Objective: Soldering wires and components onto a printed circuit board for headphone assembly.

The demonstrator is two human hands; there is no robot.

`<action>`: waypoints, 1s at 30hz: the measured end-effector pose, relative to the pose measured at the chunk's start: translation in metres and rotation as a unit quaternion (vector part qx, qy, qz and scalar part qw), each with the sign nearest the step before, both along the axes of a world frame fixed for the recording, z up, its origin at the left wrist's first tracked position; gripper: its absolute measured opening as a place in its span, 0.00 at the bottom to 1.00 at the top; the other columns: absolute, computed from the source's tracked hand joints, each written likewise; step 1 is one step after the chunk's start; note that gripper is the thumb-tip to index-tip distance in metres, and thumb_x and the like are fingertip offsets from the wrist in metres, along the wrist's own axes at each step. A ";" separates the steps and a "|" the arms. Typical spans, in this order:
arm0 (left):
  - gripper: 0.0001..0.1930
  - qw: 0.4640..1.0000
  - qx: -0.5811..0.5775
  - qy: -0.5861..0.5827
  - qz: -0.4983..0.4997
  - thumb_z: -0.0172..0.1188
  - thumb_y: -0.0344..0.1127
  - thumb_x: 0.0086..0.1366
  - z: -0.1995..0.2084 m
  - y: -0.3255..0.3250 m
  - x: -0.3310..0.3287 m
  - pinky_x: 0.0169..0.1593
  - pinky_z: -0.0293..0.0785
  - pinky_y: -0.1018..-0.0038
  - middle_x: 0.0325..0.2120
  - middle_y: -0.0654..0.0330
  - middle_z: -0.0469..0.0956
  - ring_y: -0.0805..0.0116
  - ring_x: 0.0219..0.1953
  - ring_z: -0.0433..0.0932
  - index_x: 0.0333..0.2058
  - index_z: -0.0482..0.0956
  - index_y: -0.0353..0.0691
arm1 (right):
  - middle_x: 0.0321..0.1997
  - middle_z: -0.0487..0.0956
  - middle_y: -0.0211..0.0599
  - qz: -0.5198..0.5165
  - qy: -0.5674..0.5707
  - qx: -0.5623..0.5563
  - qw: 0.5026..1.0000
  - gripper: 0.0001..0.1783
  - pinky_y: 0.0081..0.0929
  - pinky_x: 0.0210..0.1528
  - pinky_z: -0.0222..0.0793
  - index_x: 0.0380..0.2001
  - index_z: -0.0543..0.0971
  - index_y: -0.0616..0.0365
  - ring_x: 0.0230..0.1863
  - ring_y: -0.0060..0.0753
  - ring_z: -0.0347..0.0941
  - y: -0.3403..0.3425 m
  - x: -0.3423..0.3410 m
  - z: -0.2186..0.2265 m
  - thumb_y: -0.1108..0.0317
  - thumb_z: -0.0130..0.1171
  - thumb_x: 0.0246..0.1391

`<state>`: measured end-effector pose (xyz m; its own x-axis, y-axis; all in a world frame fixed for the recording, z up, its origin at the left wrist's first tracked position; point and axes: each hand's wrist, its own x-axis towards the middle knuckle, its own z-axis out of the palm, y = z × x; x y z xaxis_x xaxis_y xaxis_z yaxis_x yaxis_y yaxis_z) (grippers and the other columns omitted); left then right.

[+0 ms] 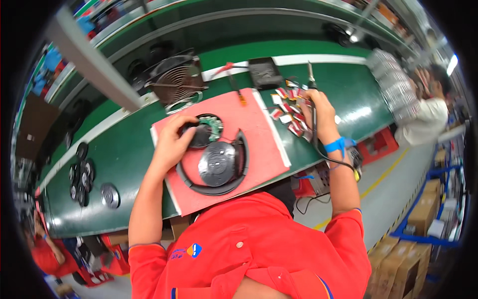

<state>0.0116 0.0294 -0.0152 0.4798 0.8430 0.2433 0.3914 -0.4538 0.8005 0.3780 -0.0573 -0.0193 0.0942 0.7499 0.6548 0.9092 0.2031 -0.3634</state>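
Note:
A pair of black headphones (217,163) lies on a pink mat (266,149) in front of me. One ear cup is open and bares a green circuit board (215,127). My left hand (175,135) grips that open ear cup (201,136) at its left side, fingers curled over the rim. To the right of the mat, my right hand (318,110) is closed round a soldering iron (311,74), whose tip points up and away from me. Its dark cord runs down along my forearm. Beneath and beside this hand is a pile of small battery packs (290,110) with red and white parts.
A fan with a wire guard (178,84) stands behind the mat, near a black tray (265,73) and red-handled pliers (230,67). Round black parts (82,174) lie at left on the green bench (134,164). Stacked clear trays (393,82) and another person (425,112) are at right.

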 end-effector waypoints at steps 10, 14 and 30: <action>0.09 0.995 0.092 -0.025 -0.023 0.57 0.28 0.54 -0.016 -0.001 -0.002 0.46 0.70 0.65 0.35 0.53 0.76 0.54 0.42 0.74 0.36 0.77 0.36 | 0.35 0.76 0.40 0.093 -0.051 -0.079 0.991 0.14 0.27 0.40 0.68 0.36 0.73 0.57 0.35 0.36 0.72 0.008 -0.027 0.026 0.80 0.61 0.45; 0.10 0.995 0.087 -0.024 -0.033 0.57 0.29 0.53 -0.014 0.000 0.002 0.49 0.68 0.64 0.35 0.52 0.75 0.53 0.44 0.72 0.36 0.77 0.36 | 0.37 0.76 0.42 0.229 0.055 -0.115 0.965 0.19 0.31 0.45 0.65 0.33 0.64 0.56 0.38 0.36 0.72 -0.045 -0.073 0.016 0.81 0.62 0.41; 0.11 0.986 -0.081 -0.131 -0.066 0.58 0.36 0.61 -0.006 0.017 -0.010 0.34 0.69 0.76 0.30 0.64 0.76 0.76 0.31 0.72 0.36 0.78 0.33 | 0.40 0.75 0.46 0.312 0.236 -0.306 0.868 0.18 0.35 0.40 0.68 0.35 0.73 0.53 0.39 0.47 0.73 -0.071 -0.127 -0.016 0.84 0.61 0.40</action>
